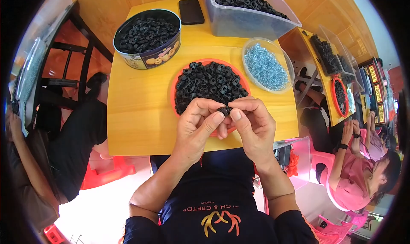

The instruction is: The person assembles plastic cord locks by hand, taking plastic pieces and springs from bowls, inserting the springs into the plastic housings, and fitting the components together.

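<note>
Between the fingertips of both hands is a small black plastic part (224, 111), partly covered by the thumbs. My left hand (198, 124) pinches it from one side, and my right hand (252, 124) pinches it from the other. Just beyond the fingers, a round red tray (174, 90) holds a heap of similar black parts (209, 83). Both hands hover over the near rim of this tray. To its right stands a clear round tub (291, 69) of small shiny metal pieces (265, 68), too fine to make out one by one.
A round tin (147, 61) full of black parts stands at the far left of the yellow table (136, 111). Beside it lies a black phone (191, 11). A large clear bin (247, 24) of black parts is at the back. People sit at both sides, one in pink (352, 180).
</note>
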### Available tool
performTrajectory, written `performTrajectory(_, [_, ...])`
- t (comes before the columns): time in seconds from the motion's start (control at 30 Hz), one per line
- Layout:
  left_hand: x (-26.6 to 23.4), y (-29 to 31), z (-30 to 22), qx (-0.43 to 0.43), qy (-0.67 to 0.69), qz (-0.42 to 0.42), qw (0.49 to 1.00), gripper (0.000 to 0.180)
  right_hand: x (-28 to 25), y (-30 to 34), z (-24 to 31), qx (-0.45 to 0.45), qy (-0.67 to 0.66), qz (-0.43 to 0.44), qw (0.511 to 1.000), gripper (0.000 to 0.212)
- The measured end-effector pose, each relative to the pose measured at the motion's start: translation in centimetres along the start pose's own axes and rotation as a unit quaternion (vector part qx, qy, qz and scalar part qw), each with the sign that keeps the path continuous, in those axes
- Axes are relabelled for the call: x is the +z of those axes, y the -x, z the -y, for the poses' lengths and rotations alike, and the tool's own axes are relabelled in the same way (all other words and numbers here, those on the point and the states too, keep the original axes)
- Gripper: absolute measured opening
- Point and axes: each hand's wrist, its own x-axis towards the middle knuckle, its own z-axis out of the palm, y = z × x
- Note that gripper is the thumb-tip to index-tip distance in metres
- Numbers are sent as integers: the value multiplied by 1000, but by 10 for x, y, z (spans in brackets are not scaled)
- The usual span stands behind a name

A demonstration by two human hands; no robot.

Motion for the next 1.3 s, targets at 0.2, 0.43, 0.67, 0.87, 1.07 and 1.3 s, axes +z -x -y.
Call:
performTrajectory(0.2, [1, 1, 2, -3, 44, 4, 999, 14, 0, 3, -3, -4, -2, -8, 1000, 13])
performTrajectory(0.43, [1, 3, 6, 40, -50, -25, 998, 13, -8, 2, -5, -76, 189, -12, 979, 10])
performTrajectory(0.67, [-7, 7, 1, 33, -132, 37, 990, 11, -30, -8, 12, -95, 282, 107, 949, 10])
performTrajectory(0.87, [1, 9, -12, -1, -132, 71, 989, 11, -42, -7, 19, 118, 43, 143, 982, 7])
performTrajectory(1.07, [-2, 6, -19, -46, -134, 93, 986, 10, -46, -10, 23, 131, 1, 138, 982, 10])
performTrajectory(1.3, [-6, 3, -17, -76, -160, 83, 981, 8, -46, -24, 25, -28, 294, 228, 928, 12])
